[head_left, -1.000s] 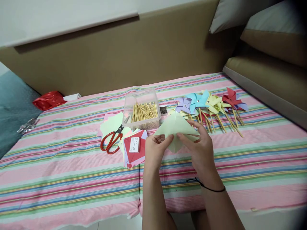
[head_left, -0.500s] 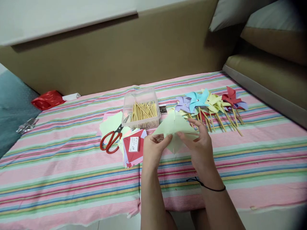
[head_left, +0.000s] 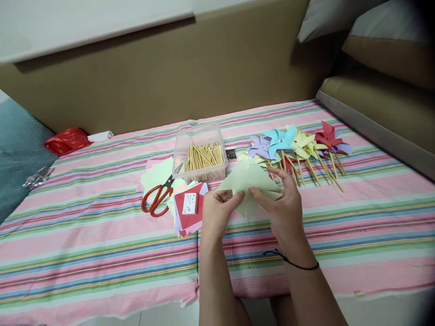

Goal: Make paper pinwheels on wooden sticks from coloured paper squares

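A pale green paper square (head_left: 247, 174), creased and partly cut, is held up above the striped cloth. My left hand (head_left: 221, 210) pinches its left side, thumb on the paper near the middle. My right hand (head_left: 282, 203) grips the right side, its thumb close to the other thumb and its index finger raised along the edge. Behind the paper lie several finished paper pinwheels (head_left: 279, 141) on wooden sticks. Red-handled scissors (head_left: 159, 197) rest left of my hands, beside a stack of coloured paper (head_left: 192, 221) with a small white box (head_left: 190, 203) on top.
A clear plastic box (head_left: 200, 170) holds many wooden sticks (head_left: 204, 156). Just right of it lies a small dark packet (head_left: 231, 155). A red plastic bag (head_left: 69, 141) and a clear packet (head_left: 38, 177) are at the far left. A sofa seat (head_left: 380, 120) borders the right side.
The lower part of the pale green paper has bent slightly between my thumbs. My hands keep nearly the same place and grip.
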Action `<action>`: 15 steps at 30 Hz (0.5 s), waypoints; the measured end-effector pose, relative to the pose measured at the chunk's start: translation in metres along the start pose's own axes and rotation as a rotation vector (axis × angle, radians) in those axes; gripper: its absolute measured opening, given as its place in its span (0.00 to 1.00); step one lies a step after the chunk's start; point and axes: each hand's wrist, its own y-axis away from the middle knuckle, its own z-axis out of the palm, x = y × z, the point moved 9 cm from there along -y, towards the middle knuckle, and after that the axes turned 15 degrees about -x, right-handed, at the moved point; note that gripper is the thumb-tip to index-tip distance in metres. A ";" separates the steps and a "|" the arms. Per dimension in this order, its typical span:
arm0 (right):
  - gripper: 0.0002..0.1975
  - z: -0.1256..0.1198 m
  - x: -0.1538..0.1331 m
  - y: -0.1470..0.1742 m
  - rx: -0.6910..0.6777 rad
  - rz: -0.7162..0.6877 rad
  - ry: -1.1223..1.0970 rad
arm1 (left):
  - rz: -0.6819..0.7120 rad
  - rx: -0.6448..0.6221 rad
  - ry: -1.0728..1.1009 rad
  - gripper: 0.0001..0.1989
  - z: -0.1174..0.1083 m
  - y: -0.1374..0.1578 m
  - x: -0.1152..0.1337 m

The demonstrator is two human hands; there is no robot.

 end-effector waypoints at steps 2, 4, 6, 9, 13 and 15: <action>0.32 0.001 -0.001 0.001 0.004 0.002 -0.009 | -0.006 0.004 -0.021 0.11 -0.002 0.000 0.000; 0.32 0.002 -0.002 0.001 0.003 0.004 -0.013 | -0.011 0.005 -0.025 0.11 -0.003 0.001 0.000; 0.32 0.002 -0.003 0.002 0.002 0.004 -0.018 | -0.014 0.000 -0.014 0.11 -0.004 0.001 -0.001; 0.32 0.002 -0.003 0.001 -0.008 -0.001 -0.008 | -0.003 -0.013 -0.004 0.11 -0.003 0.001 0.000; 0.33 0.002 -0.001 -0.001 -0.036 0.008 0.022 | 0.008 -0.033 0.005 0.11 -0.002 0.000 0.000; 0.33 0.002 0.002 -0.003 -0.060 0.023 0.024 | 0.003 -0.033 -0.004 0.12 -0.002 0.000 0.000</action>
